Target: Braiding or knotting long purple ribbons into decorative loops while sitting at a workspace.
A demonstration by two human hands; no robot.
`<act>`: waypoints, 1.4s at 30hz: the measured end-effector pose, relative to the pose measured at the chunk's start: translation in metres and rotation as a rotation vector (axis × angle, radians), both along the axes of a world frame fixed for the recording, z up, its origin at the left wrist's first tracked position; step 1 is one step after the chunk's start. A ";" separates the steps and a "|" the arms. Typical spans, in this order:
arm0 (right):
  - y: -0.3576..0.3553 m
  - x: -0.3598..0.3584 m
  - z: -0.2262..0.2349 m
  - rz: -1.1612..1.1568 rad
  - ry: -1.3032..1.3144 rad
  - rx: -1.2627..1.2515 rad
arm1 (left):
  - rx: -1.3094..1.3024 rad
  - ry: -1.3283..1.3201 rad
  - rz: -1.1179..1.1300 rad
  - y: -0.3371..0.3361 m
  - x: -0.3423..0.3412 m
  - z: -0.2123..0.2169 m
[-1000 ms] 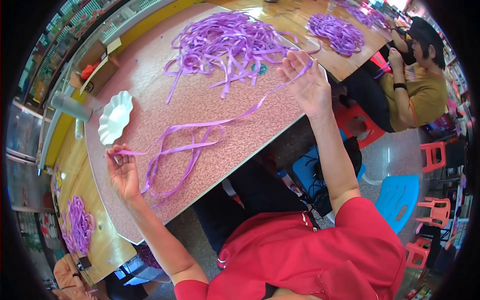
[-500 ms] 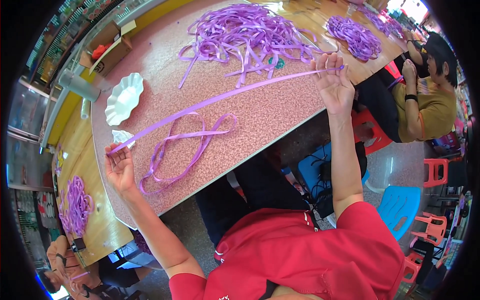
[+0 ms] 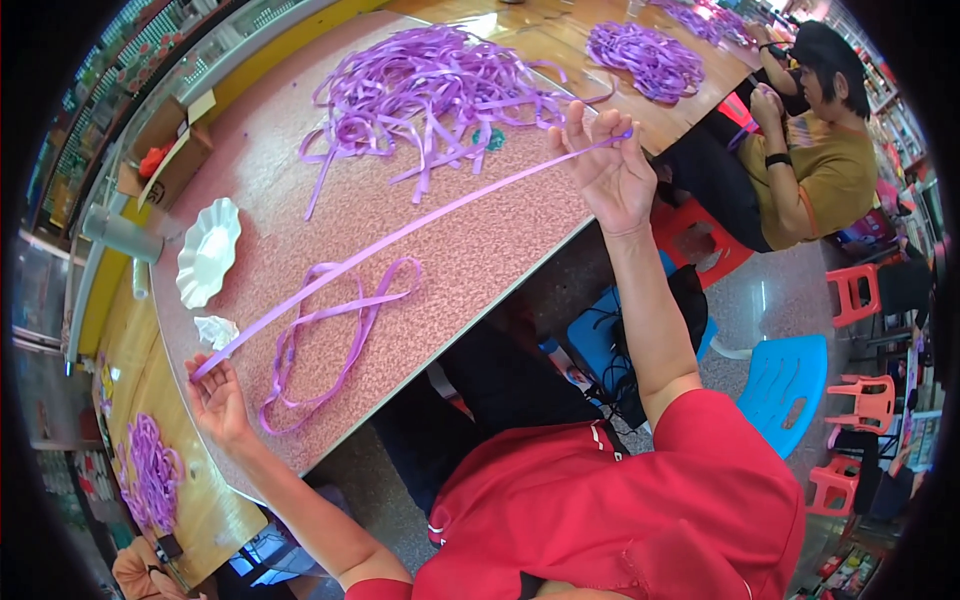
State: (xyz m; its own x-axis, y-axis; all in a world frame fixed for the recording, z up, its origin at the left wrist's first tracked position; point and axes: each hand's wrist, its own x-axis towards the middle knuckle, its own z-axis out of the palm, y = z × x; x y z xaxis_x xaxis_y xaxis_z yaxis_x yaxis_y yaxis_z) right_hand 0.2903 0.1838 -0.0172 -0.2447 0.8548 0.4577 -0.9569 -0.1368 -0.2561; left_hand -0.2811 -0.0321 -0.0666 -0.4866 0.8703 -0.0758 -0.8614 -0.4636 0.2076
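Note:
A long purple ribbon (image 3: 400,232) is stretched slantwise above the pink speckled table (image 3: 480,255). At its lower left end, my left hand (image 3: 222,408) pinches it between thumb and fingers. My right hand (image 3: 612,180), palm up, grips the other end, where a darker purple bit shows at the fingertips. Under the stretched length, a looped purple ribbon (image 3: 352,345) lies on the tabletop; whether it is a separate piece I cannot tell. Beyond my right hand is a big tangled heap of purple ribbons (image 3: 430,85).
A white scalloped dish (image 3: 209,253) and crumpled white paper (image 3: 216,333) lie at left, near a grey-green cylinder (image 3: 122,232) and cardboard box (image 3: 172,155). Further ribbon piles (image 3: 648,60) rest on wooden tables. A co-worker (image 3: 815,150) sits at right; a blue stool (image 3: 785,395) stands behind.
The whole view has shifted, so the table and its things sit further left in the picture. Both hands still hold the ribbon stretched between them.

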 end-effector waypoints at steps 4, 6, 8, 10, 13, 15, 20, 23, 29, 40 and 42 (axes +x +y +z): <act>-0.003 0.004 -0.002 0.077 0.045 0.099 | -0.318 -0.011 0.368 0.014 0.046 0.030; -0.002 0.003 -0.002 0.110 0.073 0.101 | -0.323 -0.009 0.397 0.003 0.021 0.021; 0.004 -0.002 -0.007 0.150 0.140 0.081 | 0.085 0.187 -0.120 -0.026 -0.034 -0.017; -0.003 0.006 -0.002 0.095 0.032 0.025 | 0.086 0.104 -0.066 -0.022 -0.030 -0.026; 0.002 0.036 -0.015 0.142 0.081 0.090 | 0.039 0.024 0.005 -0.005 0.014 -0.013; -0.011 0.018 0.004 0.205 0.141 0.105 | 0.031 0.033 0.067 -0.009 0.023 -0.005; -0.011 0.004 0.016 0.470 0.188 0.143 | -0.062 -0.079 0.174 -0.011 0.043 0.012; -0.009 0.003 0.013 0.439 0.182 0.155 | -0.081 -0.092 0.221 -0.011 0.046 0.018; -0.020 0.003 0.020 0.312 0.159 0.083 | -0.039 -0.078 0.220 -0.012 0.039 0.008; -0.006 0.007 -0.004 0.331 0.086 0.113 | 0.151 -0.065 0.061 -0.024 0.005 -0.018; -0.001 0.004 -0.004 0.374 0.003 0.075 | 0.127 -0.067 0.053 -0.025 -0.001 -0.019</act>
State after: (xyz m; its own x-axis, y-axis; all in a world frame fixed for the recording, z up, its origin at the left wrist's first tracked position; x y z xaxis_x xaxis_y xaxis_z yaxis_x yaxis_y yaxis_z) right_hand 0.2945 0.1827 -0.0214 -0.5316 0.6709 0.5171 -0.8454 -0.4574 -0.2757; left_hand -0.2817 -0.0573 -0.0857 -0.5301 0.8479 -0.0003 -0.8447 -0.5280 0.0875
